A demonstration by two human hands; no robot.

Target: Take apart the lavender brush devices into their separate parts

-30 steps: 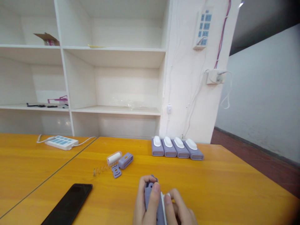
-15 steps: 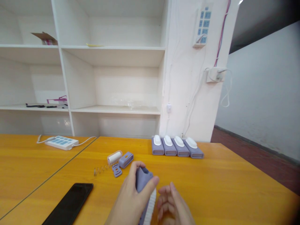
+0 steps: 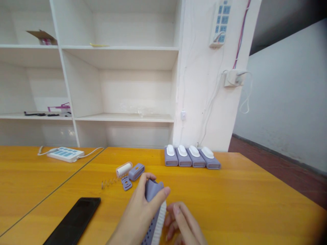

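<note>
My left hand (image 3: 139,211) is wrapped round a purple lint-roller case (image 3: 153,204) with a white ribbed edge, held tilted above the orange table (image 3: 242,200). My right hand (image 3: 182,224) sits just right of the case, fingers curled loosely and touching its white edge, with nothing seen in them. Ahead on the table lie loose parts: a white roller (image 3: 124,169), a small purple housing (image 3: 136,171), a purple clip (image 3: 126,183) and a metal spring (image 3: 108,183). Several finished purple cases with white tops (image 3: 191,157) stand in a row further back.
A black phone (image 3: 74,221) lies at the near left. A white power strip (image 3: 65,154) with its cable rests at the far left of the table. White shelves (image 3: 122,117) and a pillar with wall sockets (image 3: 219,25) stand behind the table.
My left hand took the purple case alone and tipped it forward and left. My right hand let go and now rests beside its white edge. The view shifted slightly down.
</note>
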